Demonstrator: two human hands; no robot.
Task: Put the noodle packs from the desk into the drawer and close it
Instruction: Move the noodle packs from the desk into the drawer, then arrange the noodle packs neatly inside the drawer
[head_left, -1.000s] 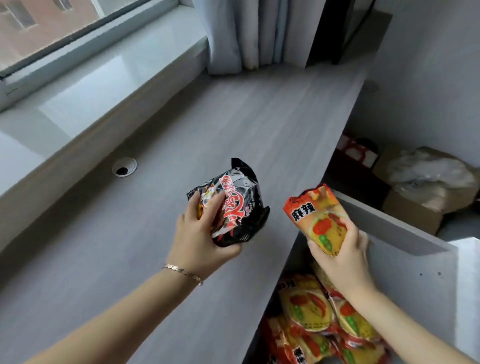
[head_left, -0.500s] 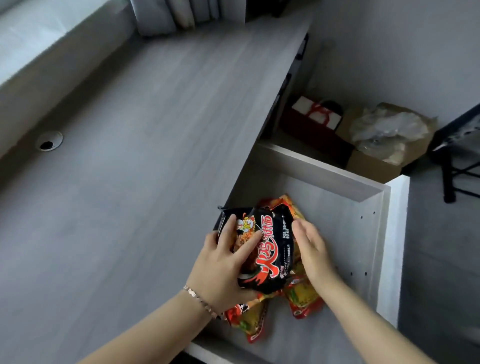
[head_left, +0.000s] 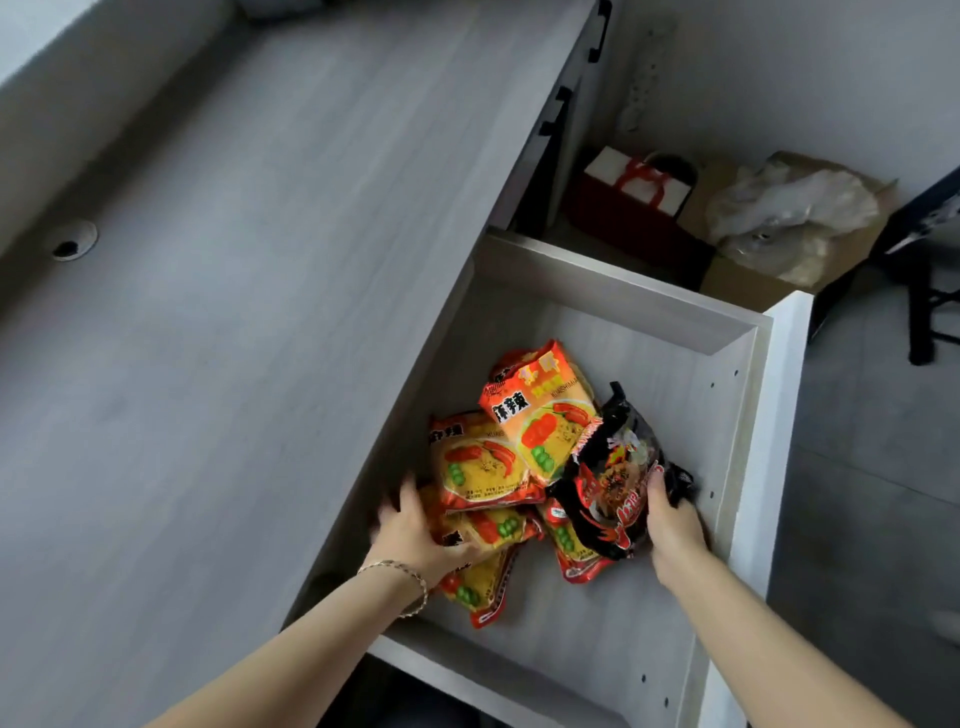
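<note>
In the open drawer (head_left: 618, 306) our right hand (head_left: 672, 525) holds the black noodle pack (head_left: 613, 483); our left hand (head_left: 410, 530) (fingers spread wide) presses the orange packs (head_left: 483, 467).

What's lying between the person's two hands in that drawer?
In the head view, orange noodle packs lie between left hand and right hand, which grips the black pack.

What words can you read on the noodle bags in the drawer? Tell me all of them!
"麻辣": black characters on the top orange noodle pack.
"KUAISHIMIAN", roughly: small print on that same pack, partly blurred.
"辣": end of the same word on the orange pack beside it; the rest is cut off.
Red lettering on the black noodle pack, held by the right hand: too twisted and blurred to read.
Other small print on the packs: too small.
</note>
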